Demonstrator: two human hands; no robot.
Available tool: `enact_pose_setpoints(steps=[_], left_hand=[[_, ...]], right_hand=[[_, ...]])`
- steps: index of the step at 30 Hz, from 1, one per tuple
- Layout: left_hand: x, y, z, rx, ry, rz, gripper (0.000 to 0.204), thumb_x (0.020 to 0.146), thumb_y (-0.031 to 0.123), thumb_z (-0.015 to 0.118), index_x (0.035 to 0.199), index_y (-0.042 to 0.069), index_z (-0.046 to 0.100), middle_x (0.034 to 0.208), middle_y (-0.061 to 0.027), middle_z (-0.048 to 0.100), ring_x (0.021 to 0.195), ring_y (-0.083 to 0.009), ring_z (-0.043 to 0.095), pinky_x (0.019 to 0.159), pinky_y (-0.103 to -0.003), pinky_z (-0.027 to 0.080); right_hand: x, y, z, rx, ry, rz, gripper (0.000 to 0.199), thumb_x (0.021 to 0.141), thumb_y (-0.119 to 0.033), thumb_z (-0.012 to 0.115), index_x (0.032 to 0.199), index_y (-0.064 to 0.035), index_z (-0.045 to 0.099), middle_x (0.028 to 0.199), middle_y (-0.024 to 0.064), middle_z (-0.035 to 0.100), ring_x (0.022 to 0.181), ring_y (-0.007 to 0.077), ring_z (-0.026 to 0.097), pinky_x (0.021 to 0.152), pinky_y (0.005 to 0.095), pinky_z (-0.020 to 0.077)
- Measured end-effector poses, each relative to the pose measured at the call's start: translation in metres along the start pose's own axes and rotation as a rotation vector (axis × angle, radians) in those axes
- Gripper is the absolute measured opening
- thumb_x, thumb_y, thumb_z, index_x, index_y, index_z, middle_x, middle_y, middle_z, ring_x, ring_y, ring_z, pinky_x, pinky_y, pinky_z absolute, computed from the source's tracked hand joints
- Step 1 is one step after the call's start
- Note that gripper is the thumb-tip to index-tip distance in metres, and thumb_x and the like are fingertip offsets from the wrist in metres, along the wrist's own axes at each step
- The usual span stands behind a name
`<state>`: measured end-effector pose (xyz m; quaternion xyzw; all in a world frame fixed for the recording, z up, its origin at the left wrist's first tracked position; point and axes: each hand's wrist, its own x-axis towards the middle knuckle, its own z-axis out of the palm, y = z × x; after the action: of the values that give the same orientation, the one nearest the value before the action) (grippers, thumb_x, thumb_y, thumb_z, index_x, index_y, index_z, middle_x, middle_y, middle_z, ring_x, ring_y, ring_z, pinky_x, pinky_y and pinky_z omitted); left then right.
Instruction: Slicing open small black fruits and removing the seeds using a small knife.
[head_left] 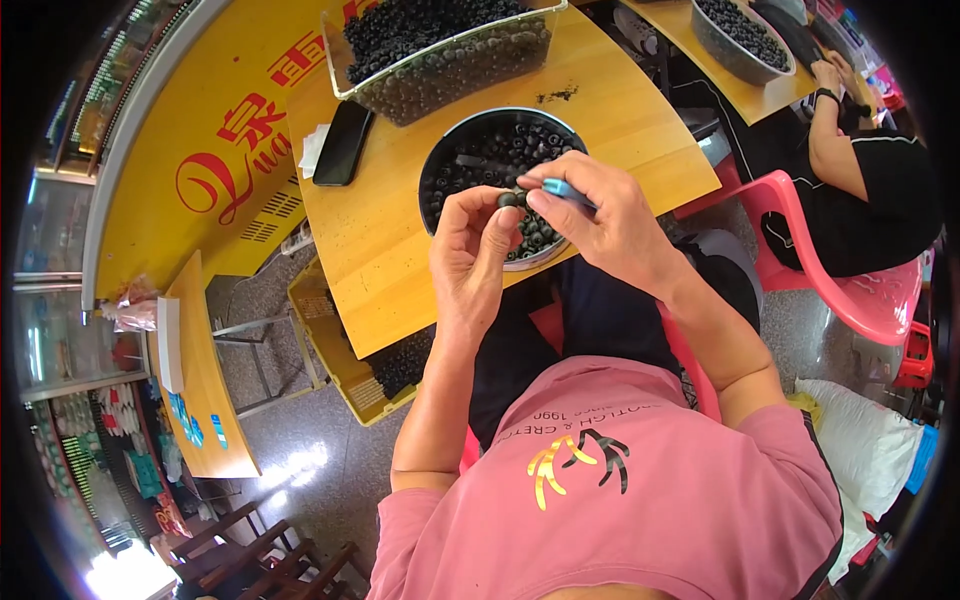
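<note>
Bead (508,199), small, round and dark, sits above a round basin (535,263) of similar dark beads; left hand (468,240) pinches it between thumb and fingertips; right hand (608,218) closes around a blue-handled tool (568,192), its working end hidden at the fingers; cannot tell whether the right fingertips touch the bead. Basin stands at the near edge of a wooden table (385,265); clear rectangular tub (460,80), heaped with dark beads, just beyond it; black phone (343,145) to the left, white tissue (313,150) beside it; yellow crate (370,408) with dark contents on the floor, left; at right, another person sits on a pink chair (800,215).
</note>
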<state>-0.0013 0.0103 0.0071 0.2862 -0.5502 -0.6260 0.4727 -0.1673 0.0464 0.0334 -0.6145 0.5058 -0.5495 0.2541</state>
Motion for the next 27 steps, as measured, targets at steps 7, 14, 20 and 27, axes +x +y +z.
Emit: enact_pose_setpoints(steps=[7, 14, 20, 27], left_hand=[[0.000, 0.007, 0.007, -0.025, 0.033, 0.007, 0.020, 0.093, 0.012, 0.064, 0.109, 0.001, 0.058, 0.084, -0.0034, 0.061, 0.072, -0.0097, 0.054, 0.067, -0.023, 0.044], [0.001, 0.006, 0.008, -0.082, 0.024, -0.017, 0.020, 0.093, 0.011, 0.064, 0.109, 0.001, 0.058, 0.084, -0.0044, 0.062, 0.072, -0.0104, 0.055, 0.066, -0.023, 0.045], [0.000, 0.007, 0.006, -0.083, -0.002, -0.016, 0.018, 0.093, 0.010, 0.063, 0.108, 0.001, 0.057, 0.088, -0.0036, 0.062, 0.074, -0.0086, 0.055, 0.068, -0.022, 0.047], [-0.006, 0.013, -0.001, -0.129, -0.071, -0.043, 0.016, 0.093, 0.007, 0.063, 0.106, 0.000, 0.057, 0.088, -0.0057, 0.063, 0.072, -0.0096, 0.056, 0.067, -0.022, 0.047]], right_hand=[[-0.004, 0.009, -0.012, -0.385, -0.083, -0.262, 0.021, 0.087, -0.015, 0.067, 0.101, -0.0004, 0.065, 0.086, 0.0120, 0.064, 0.073, 0.0247, 0.065, 0.060, 0.0321, 0.0517], [-0.002, 0.004, -0.014, -0.448, -0.068, -0.308, 0.023, 0.081, -0.010, 0.069, 0.103, -0.0021, 0.065, 0.086, 0.0111, 0.064, 0.076, 0.0281, 0.064, 0.064, 0.0352, 0.0515], [0.000, 0.006, -0.014, -0.477, -0.024, -0.385, 0.027, 0.076, -0.006, 0.070, 0.102, -0.0034, 0.066, 0.086, 0.0102, 0.064, 0.076, 0.0284, 0.064, 0.063, 0.0356, 0.0513], [0.002, 0.024, -0.017, -0.544, 0.019, -0.227, 0.021, 0.082, -0.007, 0.069, 0.103, -0.0035, 0.066, 0.083, 0.0111, 0.062, 0.066, 0.0244, 0.060, 0.057, 0.0334, 0.0472]])
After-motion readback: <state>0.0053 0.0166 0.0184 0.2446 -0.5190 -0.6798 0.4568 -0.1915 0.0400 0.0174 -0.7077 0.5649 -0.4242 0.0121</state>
